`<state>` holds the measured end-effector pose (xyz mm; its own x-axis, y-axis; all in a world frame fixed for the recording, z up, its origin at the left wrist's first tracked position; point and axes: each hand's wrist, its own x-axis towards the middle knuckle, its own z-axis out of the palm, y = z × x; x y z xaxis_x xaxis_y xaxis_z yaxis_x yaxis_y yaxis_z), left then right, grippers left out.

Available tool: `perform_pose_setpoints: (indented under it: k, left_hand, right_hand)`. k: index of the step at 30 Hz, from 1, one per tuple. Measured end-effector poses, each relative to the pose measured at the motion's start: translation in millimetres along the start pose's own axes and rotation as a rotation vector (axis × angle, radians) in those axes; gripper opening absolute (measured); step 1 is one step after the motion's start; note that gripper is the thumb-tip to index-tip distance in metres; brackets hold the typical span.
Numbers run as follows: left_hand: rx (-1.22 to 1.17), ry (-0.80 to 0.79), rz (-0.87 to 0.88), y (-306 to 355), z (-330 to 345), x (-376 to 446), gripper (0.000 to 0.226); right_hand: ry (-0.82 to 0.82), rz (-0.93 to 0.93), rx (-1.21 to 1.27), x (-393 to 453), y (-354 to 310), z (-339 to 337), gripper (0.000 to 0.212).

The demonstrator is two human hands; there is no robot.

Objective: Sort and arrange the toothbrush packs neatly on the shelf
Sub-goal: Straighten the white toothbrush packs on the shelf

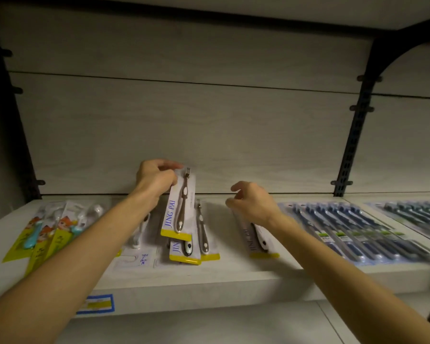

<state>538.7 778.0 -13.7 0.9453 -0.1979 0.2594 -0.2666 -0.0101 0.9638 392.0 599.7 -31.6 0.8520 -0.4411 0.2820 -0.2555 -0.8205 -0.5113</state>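
Toothbrush pack (178, 207) is hanging tilted above the shelf (209, 276), left hand (157, 178) pinching its top; right hand (252, 203) is hovering nearby, loosely curled, holding nothing.

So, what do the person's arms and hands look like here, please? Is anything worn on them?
Both forearms are bare for all of their visible length: no sleeves show. The left hand and right hand wear no gloves. No watch, bracelet or ring can be seen on the wrists or fingers. The light is dim, so very small marks cannot be told.
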Motion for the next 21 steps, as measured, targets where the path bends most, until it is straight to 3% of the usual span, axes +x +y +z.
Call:
perform_pose_setpoints:
  k: [4, 11, 18, 21]
  left_hand:
    - [0.042, 0.056, 0.001, -2, -23, 7, 0.044]
    - [0.144, 0.128, -0.044, -20, -59, 11, 0.044]
    - [0.362, 0.098, -0.005, -35, -67, 4, 0.038]
    - [0.516, -0.006, -0.012, -41, -66, 1, 0.026]
  right_hand:
    - [-0.119, -0.1, 0.03, 2, -37, 24, 0.052]
    - [-0.139, -0.161, -0.095, -1, -68, 53, 0.053]
    - [-0.138, -0.16, -0.186, 2, -75, 56, 0.052]
    - [-0.154, -0.132, -0.142, 3, -74, 57, 0.05]
